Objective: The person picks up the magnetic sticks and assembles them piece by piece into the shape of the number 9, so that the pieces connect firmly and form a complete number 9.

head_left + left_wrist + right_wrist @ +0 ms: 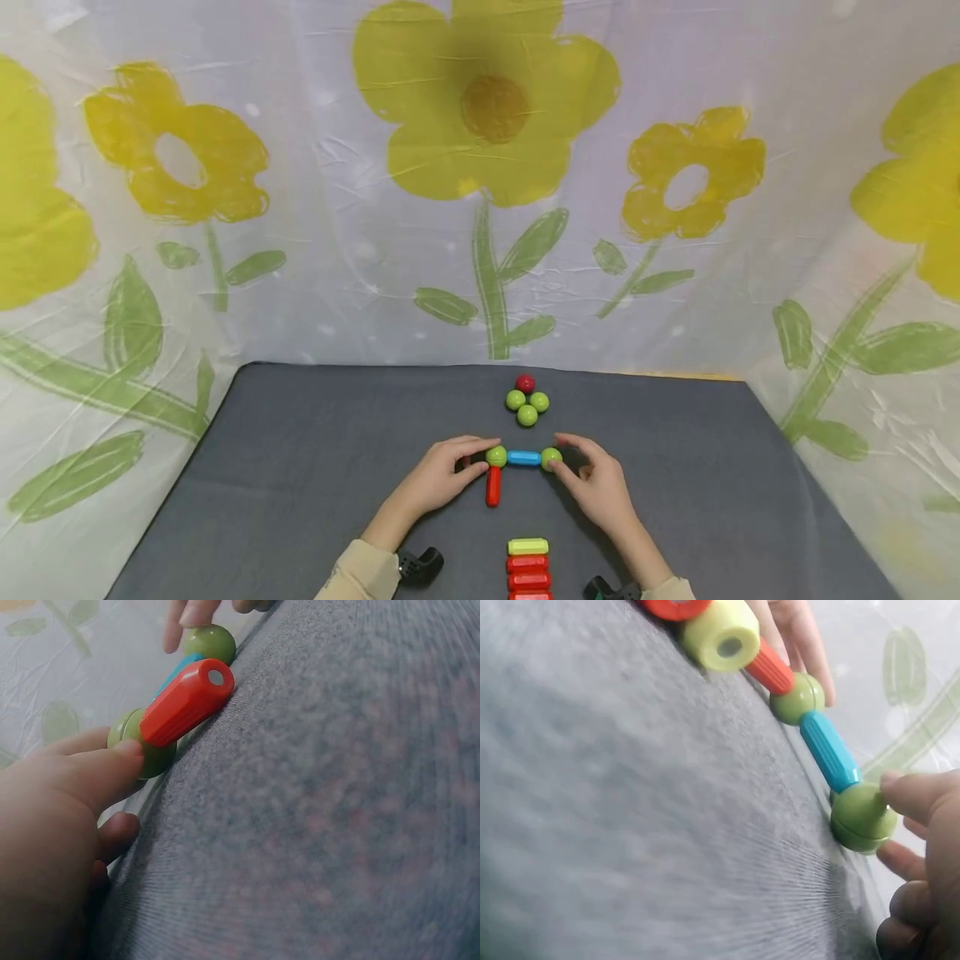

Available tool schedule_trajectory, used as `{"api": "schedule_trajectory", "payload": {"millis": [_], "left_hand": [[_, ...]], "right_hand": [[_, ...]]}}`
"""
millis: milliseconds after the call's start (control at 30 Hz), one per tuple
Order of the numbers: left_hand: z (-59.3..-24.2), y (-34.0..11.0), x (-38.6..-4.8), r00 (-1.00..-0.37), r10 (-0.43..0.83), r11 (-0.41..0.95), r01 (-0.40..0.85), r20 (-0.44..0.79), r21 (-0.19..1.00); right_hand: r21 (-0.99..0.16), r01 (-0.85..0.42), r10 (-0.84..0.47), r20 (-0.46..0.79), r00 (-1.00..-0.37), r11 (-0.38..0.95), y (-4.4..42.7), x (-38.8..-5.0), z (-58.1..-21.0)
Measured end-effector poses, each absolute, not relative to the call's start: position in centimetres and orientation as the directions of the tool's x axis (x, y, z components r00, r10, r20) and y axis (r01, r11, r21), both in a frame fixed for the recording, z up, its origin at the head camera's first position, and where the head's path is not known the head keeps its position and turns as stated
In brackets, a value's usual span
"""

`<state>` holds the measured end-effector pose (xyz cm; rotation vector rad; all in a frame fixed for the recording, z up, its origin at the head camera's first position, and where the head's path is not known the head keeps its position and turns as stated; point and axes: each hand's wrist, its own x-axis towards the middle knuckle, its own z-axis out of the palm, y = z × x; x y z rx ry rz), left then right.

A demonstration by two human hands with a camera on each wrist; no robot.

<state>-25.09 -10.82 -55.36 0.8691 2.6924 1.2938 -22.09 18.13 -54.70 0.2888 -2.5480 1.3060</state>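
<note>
On the grey cloth, a blue rod (pixel 523 457) joins two green balls, and a red rod (pixel 492 487) extends from the left ball toward the person. My left hand (pixel 442 475) pinches the left green ball (pixel 497 456) between thumb and fingers. At the other end, my right hand (pixel 600 487) holds the right green ball (pixel 551 459) between thumb and fingertips. The left wrist view shows a silvery disc in the red rod's free end (pixel 216 677). In the right wrist view, the blue rod (pixel 830 752) meets both balls.
Behind the joined pieces sit a red ball (pixel 526 383) and three green balls (pixel 528 415). Nearer the person, a yellow rod (pixel 528 547) lies in a row with several red rods (pixel 528 580). A flowered sheet (pixel 337 275) hangs behind the table.
</note>
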Motion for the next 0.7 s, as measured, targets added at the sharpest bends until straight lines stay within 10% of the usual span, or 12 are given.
{"api": "schedule_trajectory", "payload": {"millis": [700], "left_hand": [[-55.3,-10.8,-24.7,-0.838,0.505,0.482,0.474,0.208,0.737]], "right_hand": [[-0.694,-0.285,-0.134,0.264,-0.955,0.661,17.5,-30.8,-52.3]]}}
